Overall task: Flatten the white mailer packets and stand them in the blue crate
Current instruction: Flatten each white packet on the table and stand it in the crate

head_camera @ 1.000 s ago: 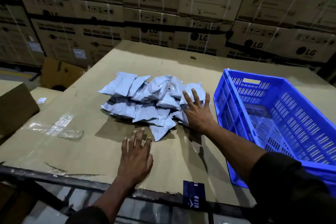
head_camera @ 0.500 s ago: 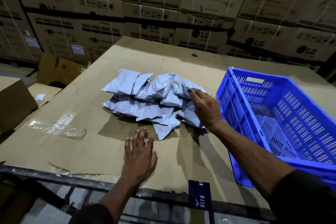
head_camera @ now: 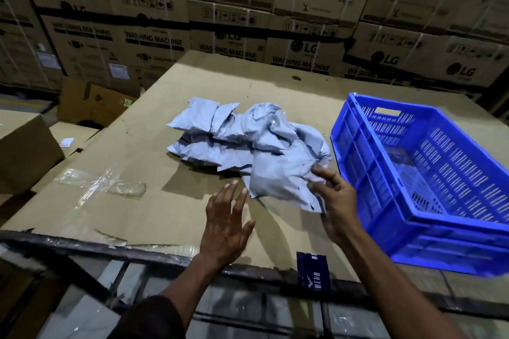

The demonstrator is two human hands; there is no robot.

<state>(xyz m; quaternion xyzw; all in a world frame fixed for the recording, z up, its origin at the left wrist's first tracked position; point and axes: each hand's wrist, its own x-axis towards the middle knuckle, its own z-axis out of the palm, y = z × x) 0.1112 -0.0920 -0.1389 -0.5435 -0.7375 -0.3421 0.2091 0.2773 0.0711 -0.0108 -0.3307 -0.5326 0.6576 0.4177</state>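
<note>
Head view shows us at the very start of the job: picking up the first packet. Our right hand [head_camera: 337, 209] pinches the near edge of one soft white plastic mailer packet [head_camera: 283, 179], thumb on top and fingers under it, and the packet is lifted a little off the flat brown cardboard table top [head_camera: 154, 151]. Our left hand [head_camera: 224, 226] is spread wide with straight fingers, holding nothing, just beside the packet's near corner. We cannot tell if it touches the cardboard.

The rest of the crumpled white mailer packets [head_camera: 231, 129] lie in a heap in the middle of the cardboard, behind the one we hold. The big blue plastic crate with slotted walls [head_camera: 366, 162] sits to the right of the heap, quite near. We see no packets standing in it yet.

Next, we think the held packet needs both hands: lay it down, press it flat with the free palm, then carry it to the crate and stand it on its edge. It looks soft and floppy, so it may slump over.
</note>
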